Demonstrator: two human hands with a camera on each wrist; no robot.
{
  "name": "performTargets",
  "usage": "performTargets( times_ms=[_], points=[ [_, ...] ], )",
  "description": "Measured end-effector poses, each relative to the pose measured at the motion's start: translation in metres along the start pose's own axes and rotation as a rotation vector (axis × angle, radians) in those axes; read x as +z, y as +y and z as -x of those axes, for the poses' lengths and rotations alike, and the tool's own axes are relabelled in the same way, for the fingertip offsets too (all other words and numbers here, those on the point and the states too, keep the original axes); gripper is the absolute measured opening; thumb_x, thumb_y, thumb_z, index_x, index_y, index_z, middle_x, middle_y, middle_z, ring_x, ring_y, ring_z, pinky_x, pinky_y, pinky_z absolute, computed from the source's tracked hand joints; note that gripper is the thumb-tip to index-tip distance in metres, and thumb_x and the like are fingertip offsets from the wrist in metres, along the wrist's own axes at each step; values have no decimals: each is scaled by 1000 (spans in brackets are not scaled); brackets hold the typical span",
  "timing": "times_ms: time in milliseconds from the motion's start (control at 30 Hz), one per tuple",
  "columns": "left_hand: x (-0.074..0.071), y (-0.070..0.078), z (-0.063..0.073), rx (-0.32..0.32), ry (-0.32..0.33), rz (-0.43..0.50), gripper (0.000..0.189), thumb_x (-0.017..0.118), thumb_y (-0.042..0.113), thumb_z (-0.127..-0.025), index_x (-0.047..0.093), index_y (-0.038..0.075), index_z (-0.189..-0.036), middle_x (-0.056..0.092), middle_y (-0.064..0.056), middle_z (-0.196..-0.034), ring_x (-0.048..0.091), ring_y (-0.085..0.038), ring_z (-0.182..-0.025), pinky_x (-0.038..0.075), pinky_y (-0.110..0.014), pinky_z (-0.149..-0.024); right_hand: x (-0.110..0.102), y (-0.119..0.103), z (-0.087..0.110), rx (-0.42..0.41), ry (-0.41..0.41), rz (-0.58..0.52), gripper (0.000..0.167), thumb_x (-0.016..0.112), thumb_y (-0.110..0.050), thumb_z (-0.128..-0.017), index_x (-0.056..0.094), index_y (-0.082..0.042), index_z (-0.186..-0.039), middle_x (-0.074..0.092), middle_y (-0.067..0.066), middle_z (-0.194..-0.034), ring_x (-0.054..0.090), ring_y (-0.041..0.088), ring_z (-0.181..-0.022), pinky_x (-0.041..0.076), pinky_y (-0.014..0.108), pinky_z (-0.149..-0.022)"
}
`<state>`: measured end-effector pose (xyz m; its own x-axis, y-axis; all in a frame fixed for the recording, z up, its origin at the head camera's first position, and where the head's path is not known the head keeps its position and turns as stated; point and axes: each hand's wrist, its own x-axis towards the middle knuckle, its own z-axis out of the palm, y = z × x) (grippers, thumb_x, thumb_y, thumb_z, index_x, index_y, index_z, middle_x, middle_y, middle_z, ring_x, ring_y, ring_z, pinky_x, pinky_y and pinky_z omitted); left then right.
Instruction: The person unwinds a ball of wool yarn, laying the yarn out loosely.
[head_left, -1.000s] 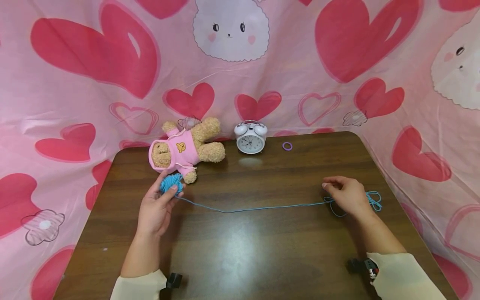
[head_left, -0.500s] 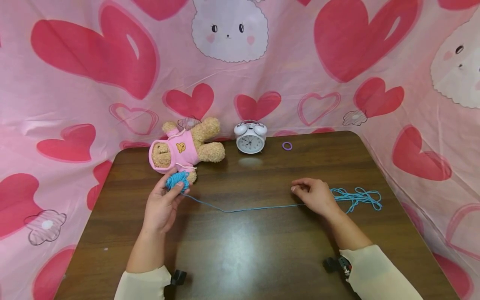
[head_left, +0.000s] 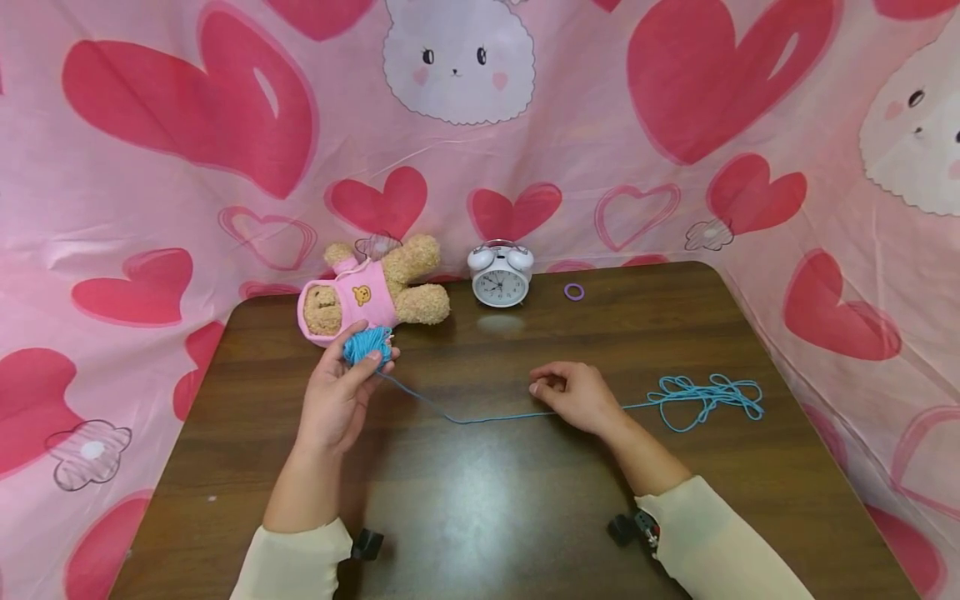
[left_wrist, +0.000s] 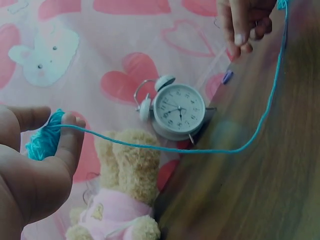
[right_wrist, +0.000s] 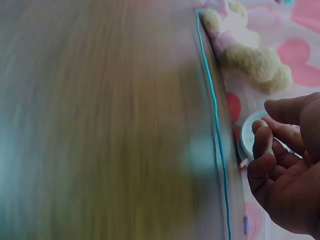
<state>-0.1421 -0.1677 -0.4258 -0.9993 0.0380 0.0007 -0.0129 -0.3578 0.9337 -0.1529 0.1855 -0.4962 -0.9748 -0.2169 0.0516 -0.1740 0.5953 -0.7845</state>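
Note:
My left hand [head_left: 330, 412] holds a small ball of blue yarn [head_left: 364, 344] between thumb and fingers, in front of the plush bear [head_left: 369, 302]. A single yarn strand [left_wrist: 165, 149] runs from the ball toward the right, sagging in the left wrist view. My right hand [head_left: 581, 397] is over the strand right of the table's middle, fingers loosely curled with nothing between them. In the right wrist view the yarn strand [right_wrist: 214, 107] passes beside that hand, apart from its fingers. Loose yarn loops [head_left: 708, 398] lie at the table's right, joined to the strand.
A white twin-bell alarm clock [head_left: 501, 275] stands at the back of the wooden table [head_left: 480, 508], with a purple ring [head_left: 574, 292] to its right. The bear, in a pink hoodie, lies on its back at the left rear. Pink heart-print cloth [head_left: 585, 125] hangs behind.
My right hand has moved left from the yarn loops along the strand, uncovering the loops. My left hand, with the yarn ball, has shifted slightly right and farther back.

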Motion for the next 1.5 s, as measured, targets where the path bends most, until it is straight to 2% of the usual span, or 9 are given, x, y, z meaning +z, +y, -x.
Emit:
performTargets(
  times_ms=[233, 467, 767, 933, 1200, 1500],
  points=[
    [10, 2, -3, 2, -23, -4, 56, 59, -1, -104, 36, 7, -154, 57, -14, -131, 70, -21, -110, 56, -29, -97, 29, -19, -10, -64, -50, -23, 25, 79, -20, -90, 78, -6, -111, 72, -7, -86, 57, 6, -65, 47, 25, -60],
    [18, 3, -5, -13, -37, 6, 55, 57, -4, -103, 38, 10, -153, 51, -15, -137, 70, -21, -110, 55, -29, -99, 56, -33, -19, -106, -94, 2, 24, 82, -21, -88, 79, -9, -108, 69, -6, -89, 58, 3, -70, 50, 23, -65],
    [28, 6, -5, 1, -67, 12, 55, 58, -4, -103, 38, 9, -152, 52, -17, -138, 70, -20, -110, 55, -30, -100, 81, -50, -28, -191, -115, 66, 26, 84, -25, -85, 80, -11, -106, 69, -4, -88, 63, 10, -81, 51, 26, -75],
    [30, 8, -4, 10, -79, 11, 55, 58, -2, -103, 37, 8, -153, 50, -18, -141, 69, -21, -111, 55, -30, -99, 90, -56, -32, -194, -136, 69, 23, 84, -25, -85, 81, -13, -105, 69, -6, -86, 64, 11, -84, 52, 28, -78],
    [29, 8, -4, 12, -89, 6, 55, 59, 0, -103, 37, 8, -153, 53, -17, -136, 69, -21, -112, 55, -29, -99, 100, -64, -36, -210, -151, 85, 12, 81, -24, -88, 82, -16, -98, 71, -9, -83, 63, 6, -80, 52, 25, -73],
    [24, 5, -4, 2, -58, -1, 54, 57, -4, -103, 38, 8, -152, 57, -14, -131, 70, -20, -111, 55, -30, -99, 93, -63, -33, -218, -128, 53, 8, 78, -19, -89, 82, -14, -94, 70, -8, -81, 62, 5, -75, 51, 24, -70]
  ],
)
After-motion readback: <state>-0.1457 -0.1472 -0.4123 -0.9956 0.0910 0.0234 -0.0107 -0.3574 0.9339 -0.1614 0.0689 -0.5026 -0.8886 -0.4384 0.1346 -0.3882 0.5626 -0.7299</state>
